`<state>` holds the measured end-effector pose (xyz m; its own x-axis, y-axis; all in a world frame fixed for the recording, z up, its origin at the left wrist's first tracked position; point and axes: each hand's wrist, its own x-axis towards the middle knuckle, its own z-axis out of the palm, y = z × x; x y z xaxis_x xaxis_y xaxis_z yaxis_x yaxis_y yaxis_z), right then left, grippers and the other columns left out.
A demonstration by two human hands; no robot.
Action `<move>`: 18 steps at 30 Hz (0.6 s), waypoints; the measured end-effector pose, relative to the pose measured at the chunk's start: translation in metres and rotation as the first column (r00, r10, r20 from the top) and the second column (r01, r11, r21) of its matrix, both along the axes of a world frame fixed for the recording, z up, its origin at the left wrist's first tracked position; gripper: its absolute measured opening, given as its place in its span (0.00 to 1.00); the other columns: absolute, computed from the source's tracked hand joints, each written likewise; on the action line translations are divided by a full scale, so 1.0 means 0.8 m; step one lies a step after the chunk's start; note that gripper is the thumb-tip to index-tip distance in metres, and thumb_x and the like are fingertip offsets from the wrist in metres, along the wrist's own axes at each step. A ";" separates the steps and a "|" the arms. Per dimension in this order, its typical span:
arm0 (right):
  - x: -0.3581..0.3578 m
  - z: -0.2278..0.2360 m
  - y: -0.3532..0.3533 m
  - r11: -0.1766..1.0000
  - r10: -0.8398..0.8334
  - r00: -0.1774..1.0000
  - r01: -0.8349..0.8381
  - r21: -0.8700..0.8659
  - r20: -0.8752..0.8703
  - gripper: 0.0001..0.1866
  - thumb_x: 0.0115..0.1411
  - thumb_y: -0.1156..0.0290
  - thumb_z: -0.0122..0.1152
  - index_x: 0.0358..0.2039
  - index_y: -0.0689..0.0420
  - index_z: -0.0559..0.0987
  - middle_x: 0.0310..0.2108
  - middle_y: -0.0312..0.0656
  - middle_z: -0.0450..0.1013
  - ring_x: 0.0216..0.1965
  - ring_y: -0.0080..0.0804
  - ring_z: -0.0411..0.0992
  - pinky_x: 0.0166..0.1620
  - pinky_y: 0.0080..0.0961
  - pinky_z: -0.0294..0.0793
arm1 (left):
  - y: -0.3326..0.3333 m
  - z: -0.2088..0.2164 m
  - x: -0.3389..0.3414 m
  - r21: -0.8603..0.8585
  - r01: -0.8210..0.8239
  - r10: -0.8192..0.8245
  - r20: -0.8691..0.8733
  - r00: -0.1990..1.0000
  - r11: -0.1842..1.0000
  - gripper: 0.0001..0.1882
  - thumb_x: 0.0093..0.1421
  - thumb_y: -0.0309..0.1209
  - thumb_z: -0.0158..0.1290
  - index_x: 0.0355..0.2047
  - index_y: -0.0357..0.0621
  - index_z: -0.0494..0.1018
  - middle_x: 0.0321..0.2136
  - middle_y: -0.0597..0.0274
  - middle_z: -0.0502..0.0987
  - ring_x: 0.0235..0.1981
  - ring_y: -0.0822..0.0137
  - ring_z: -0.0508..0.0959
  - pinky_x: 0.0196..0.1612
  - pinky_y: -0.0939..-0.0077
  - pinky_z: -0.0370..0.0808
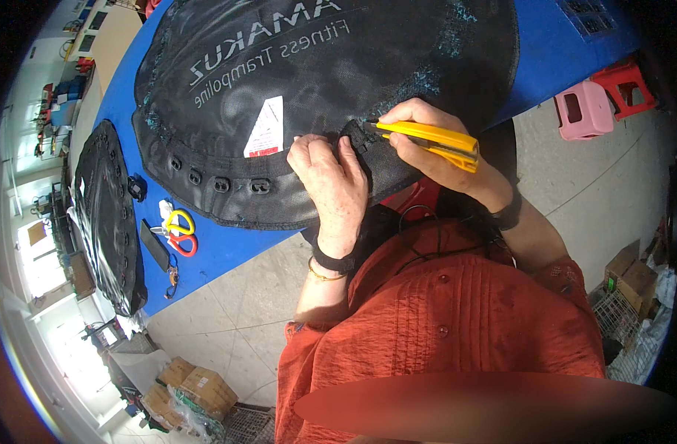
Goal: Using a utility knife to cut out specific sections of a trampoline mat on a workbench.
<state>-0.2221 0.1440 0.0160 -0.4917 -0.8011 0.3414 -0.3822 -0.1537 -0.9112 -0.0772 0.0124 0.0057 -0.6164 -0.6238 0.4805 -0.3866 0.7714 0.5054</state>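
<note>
A round black trampoline mat (309, 81) lies over the blue table, with several black plastic buckles along its near left edge. My right hand (438, 140) is closed round a yellow utility knife (438, 139), its tip at a black webbing tab (358, 135) on the mat's near rim. Against the other side of that tab, my left hand (329, 166) has its fingers bent down, gripping the mat's edge. A white label (267, 129) lies on the mat left of my left hand. Bluish thread scraps cling to the mat in patches.
Scissors (179, 231) with yellow and red handles lie on the blue table (198, 270), beside a dark flat piece (155, 246). Another black mat (105, 222) rests at the table's left. Pink (584, 109) and red (625, 89) stools stand at right. Cardboard boxes (198, 388) sit lower left.
</note>
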 end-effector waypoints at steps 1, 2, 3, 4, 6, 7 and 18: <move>-0.001 0.004 0.002 0.999 0.011 1.000 -0.011 0.031 0.005 0.11 0.66 0.69 0.61 0.46 0.59 0.77 0.37 0.42 0.77 0.38 0.34 0.78 0.45 0.28 0.76 | 0.000 0.001 0.001 0.047 0.009 -0.010 0.016 1.000 0.999 0.11 0.61 0.22 0.59 0.40 0.27 0.71 0.45 0.37 0.70 0.48 0.40 0.69 0.55 0.49 0.67; -0.001 0.007 0.002 0.999 0.012 1.000 -0.012 0.030 0.005 0.11 0.66 0.69 0.61 0.46 0.59 0.77 0.37 0.42 0.77 0.38 0.34 0.78 0.45 0.28 0.76 | 0.000 0.000 0.001 0.046 0.009 -0.010 0.016 1.000 0.999 0.11 0.61 0.22 0.59 0.40 0.27 0.71 0.45 0.37 0.70 0.48 0.40 0.69 0.55 0.49 0.67; -0.001 0.009 0.003 0.999 0.030 0.999 -0.031 0.037 0.026 0.10 0.66 0.70 0.61 0.46 0.59 0.77 0.37 0.42 0.77 0.38 0.34 0.78 0.45 0.29 0.76 | -0.001 -0.001 0.001 0.038 0.007 -0.007 0.019 1.000 0.999 0.11 0.61 0.22 0.59 0.40 0.26 0.71 0.45 0.37 0.70 0.48 0.40 0.69 0.55 0.49 0.67; -0.001 0.011 0.004 0.998 0.047 0.998 -0.049 0.043 0.045 0.10 0.66 0.70 0.61 0.45 0.59 0.77 0.37 0.41 0.77 0.38 0.34 0.78 0.45 0.29 0.76 | -0.001 -0.002 0.001 0.030 0.006 -0.006 0.022 1.000 1.000 0.11 0.61 0.22 0.59 0.40 0.26 0.71 0.45 0.37 0.70 0.48 0.40 0.69 0.55 0.49 0.67; 0.000 0.011 0.003 0.998 0.036 0.999 -0.037 0.049 0.027 0.10 0.66 0.70 0.60 0.45 0.59 0.77 0.36 0.41 0.77 0.38 0.33 0.78 0.44 0.28 0.76 | -0.003 -0.005 0.000 -0.014 -0.003 0.003 -0.002 1.000 1.000 0.10 0.61 0.22 0.59 0.38 0.29 0.71 0.43 0.39 0.71 0.46 0.41 0.70 0.52 0.51 0.68; 0.000 0.011 0.002 0.998 0.026 1.000 -0.026 0.055 0.009 0.09 0.65 0.71 0.60 0.44 0.59 0.77 0.36 0.41 0.77 0.38 0.32 0.77 0.44 0.28 0.76 | -0.004 -0.005 0.000 -0.058 -0.014 0.012 -0.026 1.000 0.998 0.09 0.61 0.23 0.59 0.37 0.31 0.71 0.40 0.42 0.72 0.43 0.43 0.72 0.49 0.53 0.70; 0.004 0.016 0.014 0.996 0.040 0.998 -0.043 0.074 0.040 0.08 0.64 0.72 0.60 0.43 0.59 0.76 0.33 0.39 0.75 0.35 0.26 0.75 0.42 0.26 0.75 | -0.003 -0.004 0.000 -0.044 -0.013 0.011 -0.032 0.999 0.999 0.09 0.61 0.23 0.59 0.36 0.32 0.71 0.39 0.42 0.71 0.43 0.43 0.71 0.49 0.53 0.69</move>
